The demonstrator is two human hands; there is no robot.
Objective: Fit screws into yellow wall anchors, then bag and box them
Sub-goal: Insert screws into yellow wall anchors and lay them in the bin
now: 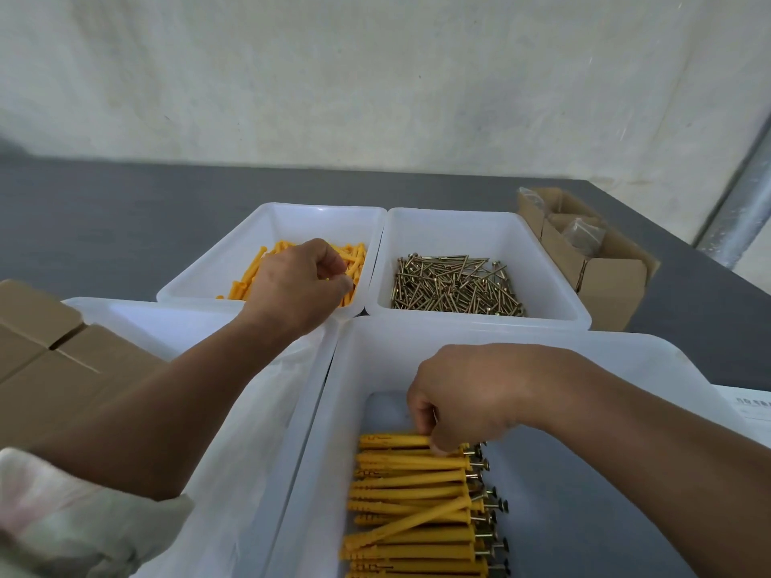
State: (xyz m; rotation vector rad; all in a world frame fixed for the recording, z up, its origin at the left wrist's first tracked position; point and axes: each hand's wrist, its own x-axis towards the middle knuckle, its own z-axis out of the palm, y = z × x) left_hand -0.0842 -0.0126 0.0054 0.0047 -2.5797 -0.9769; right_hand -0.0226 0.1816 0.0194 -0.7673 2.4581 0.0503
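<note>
Laying a fitted piece down while reaching for a new anchor.
The right hand (467, 394), low in the centre, pinches with curled fingers the top one of the fitted anchors (413, 494), which lie in a row in the near bin (375, 340). The left hand (298, 285), in the middle of the frame, is in the anchor bin (267, 214) over the loose anchors (250, 273). Its fingers are curled toward the thumb, and a bit of yellow between them suggests a pinched anchor. The screws (454, 285) lie in the screw bin (521, 231), just to the right. I judge the fitting step is in hand and bagging is not yet begun. Next, the right hand should let go and take one screw, its point toward the anchor mouth.
</note>
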